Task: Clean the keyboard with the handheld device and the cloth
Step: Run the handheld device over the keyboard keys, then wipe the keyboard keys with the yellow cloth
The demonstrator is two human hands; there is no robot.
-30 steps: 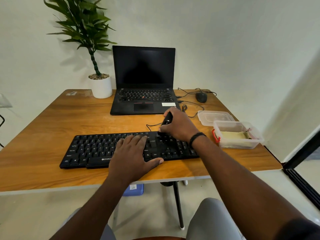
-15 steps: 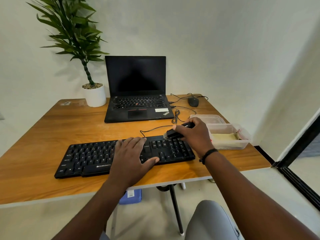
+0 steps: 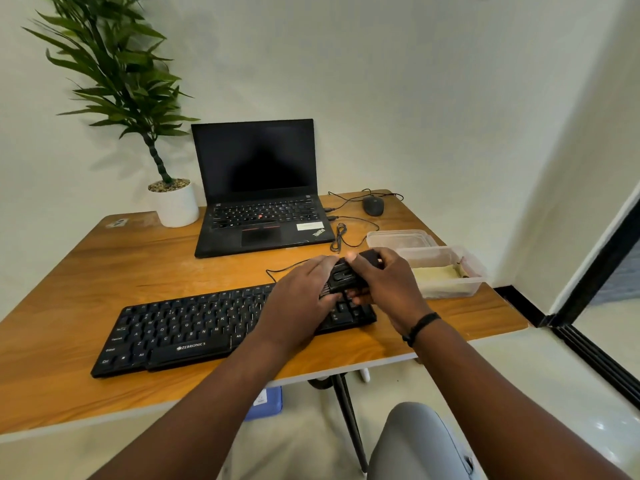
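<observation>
Wooden surface, frame centre: left hand has lifted off the keyboard; both hands now grasp the handheld device, right hand alongside, probably adjusting it.

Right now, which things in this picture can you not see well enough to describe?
Head view only:
- Handheld device: both hands cover most of it; its type is unclear.
- Keyboard, right part: hidden under the left hand and right hand.
- Cloth: seen only through the cloudy container wall; its folds are unclear.
- Blue thing below the table: the table edge cuts it off.
</observation>
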